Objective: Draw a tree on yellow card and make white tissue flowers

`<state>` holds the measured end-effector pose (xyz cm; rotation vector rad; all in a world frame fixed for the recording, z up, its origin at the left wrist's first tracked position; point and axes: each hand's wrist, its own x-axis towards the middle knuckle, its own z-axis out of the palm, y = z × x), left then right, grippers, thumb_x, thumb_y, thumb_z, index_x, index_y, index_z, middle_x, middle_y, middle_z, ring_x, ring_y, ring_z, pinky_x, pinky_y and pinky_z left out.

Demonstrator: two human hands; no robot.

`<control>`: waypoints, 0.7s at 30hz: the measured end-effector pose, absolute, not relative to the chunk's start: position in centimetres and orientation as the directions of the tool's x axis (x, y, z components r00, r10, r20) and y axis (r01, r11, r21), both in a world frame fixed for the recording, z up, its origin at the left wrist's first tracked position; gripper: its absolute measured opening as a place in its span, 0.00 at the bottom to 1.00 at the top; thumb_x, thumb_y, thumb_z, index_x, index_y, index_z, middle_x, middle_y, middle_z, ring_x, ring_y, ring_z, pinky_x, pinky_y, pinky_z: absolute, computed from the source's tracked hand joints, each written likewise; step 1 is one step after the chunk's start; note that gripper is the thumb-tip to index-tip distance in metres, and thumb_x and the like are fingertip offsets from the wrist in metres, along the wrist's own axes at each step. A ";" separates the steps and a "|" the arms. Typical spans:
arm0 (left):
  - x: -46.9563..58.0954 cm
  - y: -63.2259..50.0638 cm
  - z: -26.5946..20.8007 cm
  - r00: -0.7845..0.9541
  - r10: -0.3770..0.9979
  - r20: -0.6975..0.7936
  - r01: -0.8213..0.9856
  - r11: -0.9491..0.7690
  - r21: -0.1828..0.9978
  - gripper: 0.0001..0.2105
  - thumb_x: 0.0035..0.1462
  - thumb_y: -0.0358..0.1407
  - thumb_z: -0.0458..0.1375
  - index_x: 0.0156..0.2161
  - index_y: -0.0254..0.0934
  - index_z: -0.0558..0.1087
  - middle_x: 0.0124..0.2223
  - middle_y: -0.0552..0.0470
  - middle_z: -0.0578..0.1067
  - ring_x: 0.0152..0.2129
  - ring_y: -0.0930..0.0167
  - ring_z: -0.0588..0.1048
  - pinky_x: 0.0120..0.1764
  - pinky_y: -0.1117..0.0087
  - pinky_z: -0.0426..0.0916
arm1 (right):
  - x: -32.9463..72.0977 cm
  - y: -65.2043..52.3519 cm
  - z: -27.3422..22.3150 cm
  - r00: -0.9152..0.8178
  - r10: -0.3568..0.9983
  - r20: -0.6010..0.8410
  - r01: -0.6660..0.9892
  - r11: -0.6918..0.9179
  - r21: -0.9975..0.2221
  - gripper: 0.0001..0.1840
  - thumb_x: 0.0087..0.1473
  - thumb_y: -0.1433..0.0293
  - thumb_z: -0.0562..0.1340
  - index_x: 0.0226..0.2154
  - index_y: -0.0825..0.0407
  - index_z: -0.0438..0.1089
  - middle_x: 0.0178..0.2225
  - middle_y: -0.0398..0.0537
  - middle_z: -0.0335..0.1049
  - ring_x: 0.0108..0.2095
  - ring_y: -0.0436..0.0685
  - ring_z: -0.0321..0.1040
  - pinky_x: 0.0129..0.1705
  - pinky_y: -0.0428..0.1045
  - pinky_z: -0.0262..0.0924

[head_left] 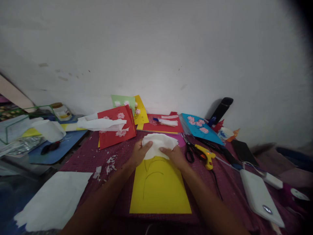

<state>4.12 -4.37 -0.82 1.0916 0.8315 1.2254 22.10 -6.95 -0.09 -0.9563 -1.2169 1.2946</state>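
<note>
A white sheet of tissue paper (pixel 157 143) is gripped at its left side by my left hand (pixel 141 151) and at its right side by my right hand (pixel 174 156). Both thumbs lie on top of it, with the other fingers hidden behind. The tissue covers the upper end of a yellow sheet of paper (pixel 161 192), on which thin curved dark lines are drawn. To the right of my right hand lie black-handled scissors (pixel 189 152) and a yellow glue gun (pixel 207 156) with its cord.
Red cards (pixel 114 114) and a blue card (pixel 199 125) with pink paper flowers lean near the wall. At left are a large white sheet (pixel 55 199), paper scraps (pixel 111 164) and a tissue roll (pixel 49 130). A white power bank (pixel 261 197) lies at right on the maroon cloth.
</note>
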 end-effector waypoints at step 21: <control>3.8 -3.8 -1.1 0.086 0.996 0.035 -0.239 -0.014 0.971 0.22 0.47 0.48 0.65 0.41 0.32 0.75 0.32 0.50 0.78 0.21 0.72 0.73 0.25 0.73 0.68 | 23.5 -6.3 -0.6 0.307 0.842 0.445 0.195 0.402 -0.895 0.12 0.50 0.65 0.64 0.37 0.48 0.64 0.34 0.44 0.66 0.35 0.54 0.65 0.39 0.49 0.62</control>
